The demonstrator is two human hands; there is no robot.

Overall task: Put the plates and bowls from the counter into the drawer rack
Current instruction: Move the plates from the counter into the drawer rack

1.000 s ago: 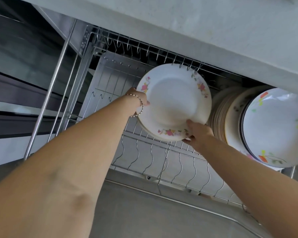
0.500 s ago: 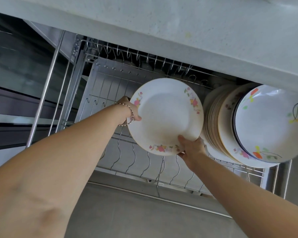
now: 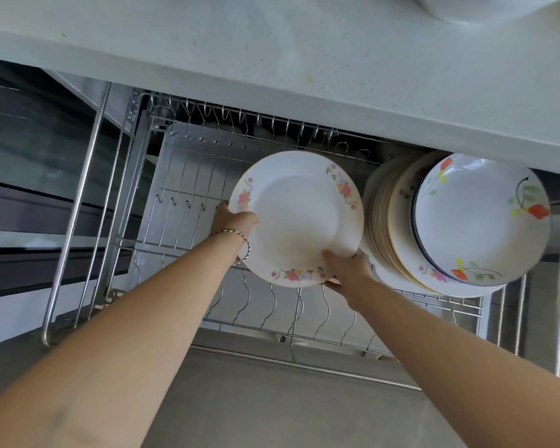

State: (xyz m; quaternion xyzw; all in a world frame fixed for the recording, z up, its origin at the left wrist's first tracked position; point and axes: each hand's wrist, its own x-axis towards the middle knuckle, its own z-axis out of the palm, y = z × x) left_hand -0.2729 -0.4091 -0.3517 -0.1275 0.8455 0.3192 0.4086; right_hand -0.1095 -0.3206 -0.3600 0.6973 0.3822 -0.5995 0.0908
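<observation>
A white plate with pink flowers on its rim (image 3: 296, 218) stands nearly upright over the wire drawer rack (image 3: 272, 305). My left hand (image 3: 235, 221), with a bracelet on the wrist, grips its left edge. My right hand (image 3: 346, 270) grips its lower right edge. Whether more plates are stacked behind it is hidden. Just to the right, a row of upright plates (image 3: 388, 221) fills the rack, with a white plate with orange flowers (image 3: 479, 221) at the front.
The grey counter (image 3: 304, 59) overhangs the back of the pulled-out drawer. A white vessel (image 3: 472, 8) sits on the counter at the top edge. Empty wire slots lie left of and below the held plate. The drawer's steel side rails (image 3: 78, 215) run along the left.
Both hands have carried the flowered plate to the right, closer to the row of stacked plates. The view has also shifted, showing more of the counter.
</observation>
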